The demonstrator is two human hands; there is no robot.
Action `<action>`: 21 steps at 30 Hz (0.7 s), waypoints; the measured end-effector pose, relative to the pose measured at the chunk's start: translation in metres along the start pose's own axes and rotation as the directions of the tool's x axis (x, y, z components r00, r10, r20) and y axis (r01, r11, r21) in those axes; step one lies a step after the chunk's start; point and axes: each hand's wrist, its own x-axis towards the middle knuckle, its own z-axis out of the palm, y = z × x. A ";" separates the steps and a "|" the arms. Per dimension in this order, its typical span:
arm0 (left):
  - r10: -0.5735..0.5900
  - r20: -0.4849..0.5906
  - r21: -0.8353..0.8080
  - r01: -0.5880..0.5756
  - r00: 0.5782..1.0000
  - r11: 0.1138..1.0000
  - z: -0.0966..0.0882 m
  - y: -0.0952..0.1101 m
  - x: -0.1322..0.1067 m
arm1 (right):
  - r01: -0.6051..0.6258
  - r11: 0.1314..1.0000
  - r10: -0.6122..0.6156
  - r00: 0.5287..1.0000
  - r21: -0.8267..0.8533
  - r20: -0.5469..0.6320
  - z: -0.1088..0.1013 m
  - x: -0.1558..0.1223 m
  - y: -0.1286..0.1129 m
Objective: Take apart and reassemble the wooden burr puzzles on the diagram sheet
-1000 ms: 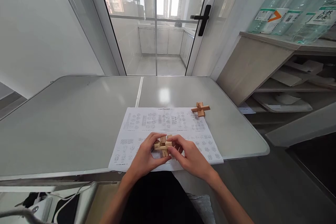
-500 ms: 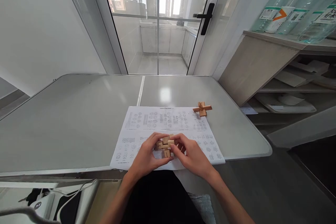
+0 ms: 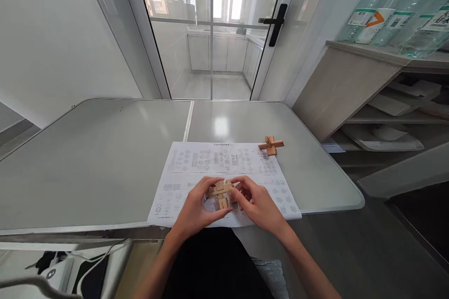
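Observation:
Between my hands is a light wooden interlocking puzzle (image 3: 220, 189) made of notched blocks, held over a printed sheet. My left hand (image 3: 199, 203) curves round its left side, fingertips on the upper block and thumb at the lower block. My right hand (image 3: 255, 203) grips the right side, with the thumb near the end of the crosswise piece; its curled fingers hide part of the puzzle. Under both hands lies the instruction sheet (image 3: 196, 162), covered in small diagrams. A darker, cross-shaped wooden puzzle (image 3: 271, 145) rests at the sheet's upper right corner.
The grey table (image 3: 105, 163) spreads left and right, its front edge close to me. A glass door (image 3: 210, 56) stands behind it. To the right, a shelf unit (image 3: 351, 84) carries plastic bottles (image 3: 382, 23). Cables (image 3: 94, 261) hang at lower left.
The crosswise piece of the puzzle now shows more fully and sits slightly tilted. My right thumb and fingers have shifted a little right; my left hand stays nearly in place.

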 end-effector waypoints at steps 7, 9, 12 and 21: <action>-0.077 -0.095 0.026 0.080 0.992 0.996 0.002 -0.004 0.001 | -0.002 0.962 -0.039 0.989 -0.273 -0.144 0.001 -0.014 0.010; -0.108 -0.119 0.017 0.110 0.987 0.994 0.003 -0.006 0.001 | -0.005 0.927 -0.052 0.989 -0.376 -0.141 0.007 -0.015 0.012; -0.112 -0.132 0.001 0.113 0.985 0.994 0.003 -0.008 0.000 | 0.004 0.871 -0.084 0.987 -0.492 -0.140 0.015 -0.014 0.016; -0.057 -0.151 0.028 0.062 0.987 0.998 0.002 -0.007 0.001 | 0.010 0.921 -0.070 0.988 -0.389 -0.141 0.005 -0.018 0.018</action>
